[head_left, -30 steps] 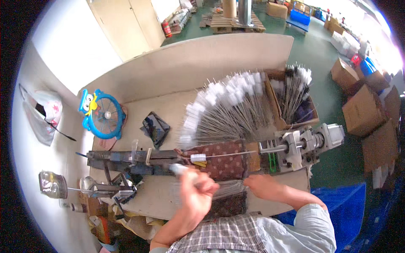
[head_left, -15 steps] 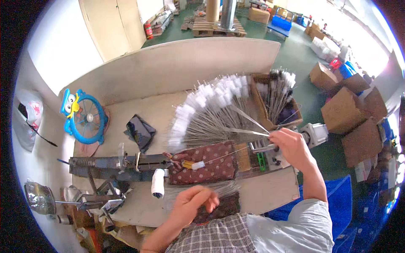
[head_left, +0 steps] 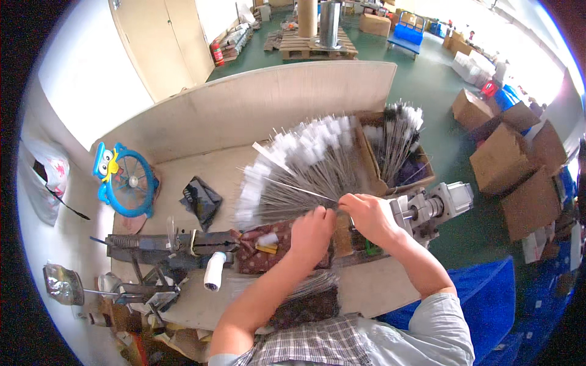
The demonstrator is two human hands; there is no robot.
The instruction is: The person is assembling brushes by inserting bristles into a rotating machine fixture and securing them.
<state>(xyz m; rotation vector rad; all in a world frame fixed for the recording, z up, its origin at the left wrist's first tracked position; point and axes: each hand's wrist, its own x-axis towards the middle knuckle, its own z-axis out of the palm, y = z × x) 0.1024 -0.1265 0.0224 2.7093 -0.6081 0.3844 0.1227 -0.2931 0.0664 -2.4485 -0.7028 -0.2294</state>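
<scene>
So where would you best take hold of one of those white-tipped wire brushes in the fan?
By the bare wire end, from the near side. In the fan of brushes the white tips point away, and the wire ends converge toward the left hand and right hand, which meet there.

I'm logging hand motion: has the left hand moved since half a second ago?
Yes. The left hand has gone up from the bench's near edge, past the patterned cloth pad, to meet the right hand at a thin wire.
</scene>
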